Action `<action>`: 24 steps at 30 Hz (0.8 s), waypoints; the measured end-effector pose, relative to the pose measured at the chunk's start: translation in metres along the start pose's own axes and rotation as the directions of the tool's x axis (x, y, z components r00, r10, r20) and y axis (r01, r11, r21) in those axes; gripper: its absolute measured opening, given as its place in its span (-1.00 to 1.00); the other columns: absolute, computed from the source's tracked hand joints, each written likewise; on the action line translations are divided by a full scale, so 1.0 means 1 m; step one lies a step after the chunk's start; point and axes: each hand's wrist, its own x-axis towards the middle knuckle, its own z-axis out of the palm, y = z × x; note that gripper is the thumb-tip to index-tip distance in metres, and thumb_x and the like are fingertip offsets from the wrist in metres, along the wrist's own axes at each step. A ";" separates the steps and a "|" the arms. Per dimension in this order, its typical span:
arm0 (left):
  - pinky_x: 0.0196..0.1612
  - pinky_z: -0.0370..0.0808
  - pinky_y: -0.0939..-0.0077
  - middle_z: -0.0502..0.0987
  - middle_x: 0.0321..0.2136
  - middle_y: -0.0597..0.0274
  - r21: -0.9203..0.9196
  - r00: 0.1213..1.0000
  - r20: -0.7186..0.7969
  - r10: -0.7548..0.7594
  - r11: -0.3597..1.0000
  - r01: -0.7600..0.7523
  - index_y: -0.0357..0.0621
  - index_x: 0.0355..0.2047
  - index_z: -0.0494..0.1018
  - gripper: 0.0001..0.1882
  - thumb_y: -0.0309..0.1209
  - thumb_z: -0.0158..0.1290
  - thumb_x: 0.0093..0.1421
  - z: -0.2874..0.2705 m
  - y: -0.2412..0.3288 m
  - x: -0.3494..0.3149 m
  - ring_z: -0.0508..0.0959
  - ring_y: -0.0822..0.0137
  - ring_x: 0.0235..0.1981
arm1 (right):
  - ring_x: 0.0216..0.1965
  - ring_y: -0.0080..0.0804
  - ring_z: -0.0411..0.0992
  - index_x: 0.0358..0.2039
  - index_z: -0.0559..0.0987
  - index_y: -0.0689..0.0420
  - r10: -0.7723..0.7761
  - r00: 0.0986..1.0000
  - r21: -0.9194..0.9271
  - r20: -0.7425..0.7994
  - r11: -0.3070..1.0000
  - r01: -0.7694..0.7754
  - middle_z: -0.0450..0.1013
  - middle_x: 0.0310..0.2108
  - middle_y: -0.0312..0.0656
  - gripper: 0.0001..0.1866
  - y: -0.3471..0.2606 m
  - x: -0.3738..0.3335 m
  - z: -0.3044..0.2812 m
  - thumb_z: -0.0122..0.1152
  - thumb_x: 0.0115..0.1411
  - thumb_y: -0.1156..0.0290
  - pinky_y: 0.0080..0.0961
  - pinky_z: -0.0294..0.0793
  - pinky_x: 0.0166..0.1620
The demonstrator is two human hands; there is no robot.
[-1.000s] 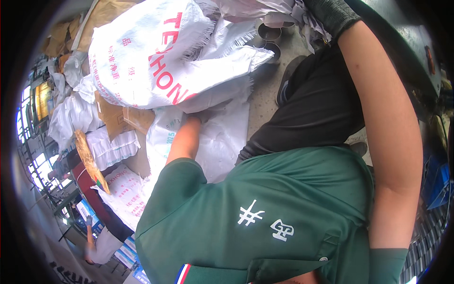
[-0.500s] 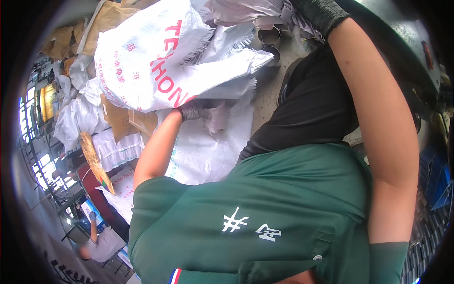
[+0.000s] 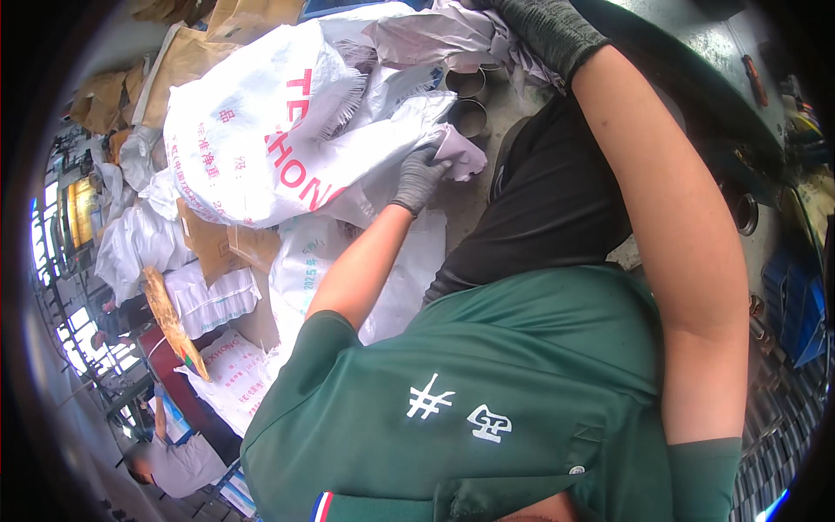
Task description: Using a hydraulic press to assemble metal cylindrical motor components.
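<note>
My left hand (image 3: 421, 178), in a grey knit glove, is closed on a torn piece of pale pinkish paper (image 3: 461, 155). It is beside the frayed edge of a large white woven sack (image 3: 252, 130) with red print. My right hand (image 3: 550, 33), in a darker glove, reaches to the top edge of the view. Crumpled pinkish-grey paper (image 3: 439, 36) lies against it; its fingers are mostly hidden, so whether it grips the paper cannot be told. Two round metal rings (image 3: 470, 117) sit on the floor just below that paper.
Brown paper and cardboard (image 3: 209, 239) lie left of the sack, with more white sacks (image 3: 143, 248) beyond. A dark machine body (image 3: 696, 122) curves along the upper right. Blue bins (image 3: 793, 304) stand at the right. Another person (image 3: 183, 465) is at the lower left.
My left hand has moved right and up from the sack's lower edge, carrying the pinkish paper. My right hand has shifted slightly left. The whole view has shifted a little.
</note>
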 end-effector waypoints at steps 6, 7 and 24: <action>-0.15 0.57 0.43 0.66 -0.21 0.03 -0.172 0.988 -0.148 -0.034 0.985 0.008 -0.40 0.04 0.54 -0.54 -0.38 0.29 0.19 -0.004 0.040 0.013 0.62 0.33 -0.22 | -0.30 -0.50 0.46 -0.37 0.66 0.17 -0.013 1.000 -0.167 0.023 0.986 0.017 0.56 -0.36 -0.27 -0.83 0.003 0.002 -0.004 0.38 0.15 0.33 -0.51 0.46 -0.15; -0.13 0.57 0.46 0.65 -0.23 0.05 -0.238 0.994 -0.100 0.033 0.970 -0.056 -0.39 0.03 0.53 -0.58 -0.43 0.28 0.19 -0.014 0.057 0.013 0.62 0.33 -0.19 | -0.30 -0.50 0.46 -0.37 0.66 0.17 -0.015 0.999 -0.166 0.029 0.986 0.020 0.56 -0.36 -0.27 -0.83 0.003 0.003 -0.006 0.38 0.15 0.33 -0.51 0.46 -0.15; -0.08 0.55 0.47 0.51 0.02 0.19 -0.295 0.728 -0.415 0.545 0.677 -0.675 -0.22 0.01 0.48 -0.57 -0.37 0.31 0.17 -0.040 0.172 0.024 0.58 0.36 -0.13 | -0.23 -0.46 0.56 -0.12 0.70 0.19 0.085 0.870 -0.389 0.486 0.912 0.129 0.63 -0.25 -0.16 -0.63 0.010 -0.024 0.009 0.44 0.08 0.30 -0.51 0.55 -0.12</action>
